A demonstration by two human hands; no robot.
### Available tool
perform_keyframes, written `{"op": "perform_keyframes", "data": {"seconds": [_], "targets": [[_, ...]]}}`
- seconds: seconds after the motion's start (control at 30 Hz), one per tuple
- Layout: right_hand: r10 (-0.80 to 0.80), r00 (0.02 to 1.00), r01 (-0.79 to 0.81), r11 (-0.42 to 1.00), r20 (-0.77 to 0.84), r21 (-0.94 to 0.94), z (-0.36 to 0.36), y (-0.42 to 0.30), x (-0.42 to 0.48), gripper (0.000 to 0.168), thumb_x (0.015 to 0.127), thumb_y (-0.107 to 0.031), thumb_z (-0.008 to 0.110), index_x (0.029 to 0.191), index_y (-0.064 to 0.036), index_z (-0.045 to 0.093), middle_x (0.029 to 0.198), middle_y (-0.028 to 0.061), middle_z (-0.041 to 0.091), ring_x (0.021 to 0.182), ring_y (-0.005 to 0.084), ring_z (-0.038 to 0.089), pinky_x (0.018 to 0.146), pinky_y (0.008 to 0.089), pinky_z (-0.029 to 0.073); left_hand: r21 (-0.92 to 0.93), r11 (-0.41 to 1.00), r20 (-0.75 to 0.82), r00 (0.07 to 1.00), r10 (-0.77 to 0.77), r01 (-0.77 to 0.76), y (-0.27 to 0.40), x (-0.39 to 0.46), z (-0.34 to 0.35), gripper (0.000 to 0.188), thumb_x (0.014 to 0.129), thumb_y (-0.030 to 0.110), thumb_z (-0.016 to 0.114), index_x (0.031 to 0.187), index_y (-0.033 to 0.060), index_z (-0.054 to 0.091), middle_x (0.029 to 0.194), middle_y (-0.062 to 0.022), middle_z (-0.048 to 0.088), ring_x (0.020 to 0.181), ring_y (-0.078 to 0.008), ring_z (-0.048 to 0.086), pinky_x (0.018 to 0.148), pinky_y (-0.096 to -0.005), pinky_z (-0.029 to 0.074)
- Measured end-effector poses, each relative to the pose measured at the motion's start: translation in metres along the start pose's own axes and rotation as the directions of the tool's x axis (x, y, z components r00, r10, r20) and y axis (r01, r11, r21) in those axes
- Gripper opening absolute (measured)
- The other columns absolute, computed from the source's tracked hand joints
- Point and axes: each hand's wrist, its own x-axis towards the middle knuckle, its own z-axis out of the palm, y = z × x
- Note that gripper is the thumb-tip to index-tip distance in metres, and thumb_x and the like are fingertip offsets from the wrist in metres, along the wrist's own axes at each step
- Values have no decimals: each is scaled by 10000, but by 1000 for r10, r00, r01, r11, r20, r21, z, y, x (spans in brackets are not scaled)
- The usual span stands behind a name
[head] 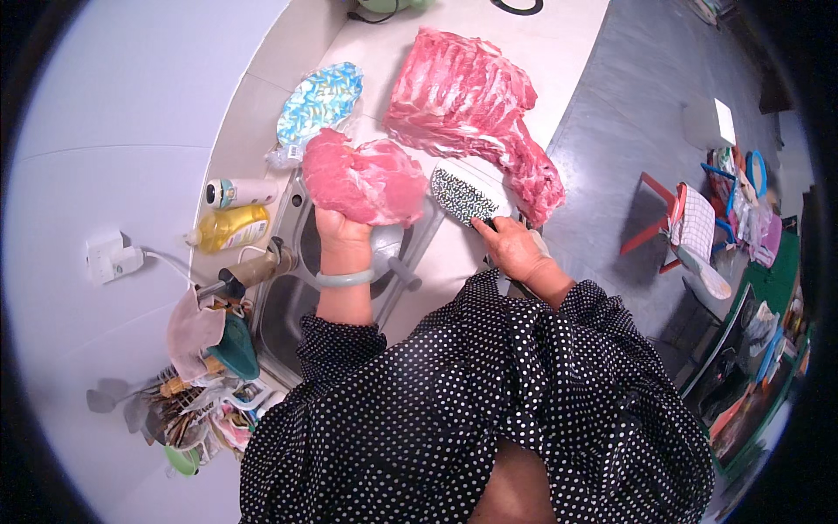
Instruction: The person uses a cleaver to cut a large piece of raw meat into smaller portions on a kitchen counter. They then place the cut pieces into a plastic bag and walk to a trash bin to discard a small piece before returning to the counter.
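Observation:
Raised near the sink, my left hand (344,229) grips a large piece of raw meat (363,177) from below. My right hand (517,249) holds a knife with a broad, speckle-patterned blade (463,194) at its handle end; the blade lies low over the counter, pointing up and left. Beyond the blade a big slab of raw ribs (465,98) rests on the pale counter (556,78), its narrow end reaching down to the right of the knife. A blue and white patterned bag (321,101) sits behind the held meat. Most of the knife's handle is hidden by my fingers.
The metal sink (288,327) with its faucet (262,265) lies at my left. A yellow soap bottle (232,228) and a pinkish-white bottle (242,192) stand along the wall, near a utensil holder (249,393). A red-legged chair (691,223) stands on the floor at right.

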Motion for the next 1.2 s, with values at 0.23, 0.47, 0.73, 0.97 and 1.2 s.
{"op": "perform_keyframes", "data": {"seconds": [0.23,0.47,0.73,0.97,1.2], "targets": [[-18,999,17,1000,-31,-5,17,6,-3,431,756,-58,517,1182,-113,553,813,129,510,779,311,550,651,411,469,-128,991,-40,999,32,-37,-5,0,-17,361,938,319,442,1177,69,544,1162,-113,593,1091,-304,546,966,-528,409],[100,982,-24,907,-161,420,-57,-26,27,797,713,-306,725,1355,-29,342,1188,209,487,1090,390,479,937,442,390,23,995,27,995,-101,100,-32,0,11,352,921,346,488,1138,81,567,1120,-114,606,1038,-315,574,913,-529,454],[-22,946,215,789,-322,576,-87,-48,84,1083,629,-356,806,1423,-9,156,1375,254,351,1273,343,387,1053,395,319,94,995,-51,998,-29,34,-69,12,43,254,942,242,468,1091,57,560,1068,-113,613,988,-261,599,865,-440,508],[258,942,101,397,-217,912,-78,-45,95,621,686,-92,707,1248,-23,452,1143,81,565,1074,166,527,938,310,415,174,985,-139,990,32,-7,-84,22,65,228,952,192,438,1072,39,555,1050,-111,601,965,-235,596,881,-412,497],[326,945,30,-80,-2,996,-101,-41,96,452,770,-8,550,1214,4,463,1077,84,598,976,181,596,858,307,495,271,961,-26,998,63,-53,-75,22,60,304,933,159,443,1198,18,487,1180,-135,542,1121,-265,513,974,-445,421]]}}
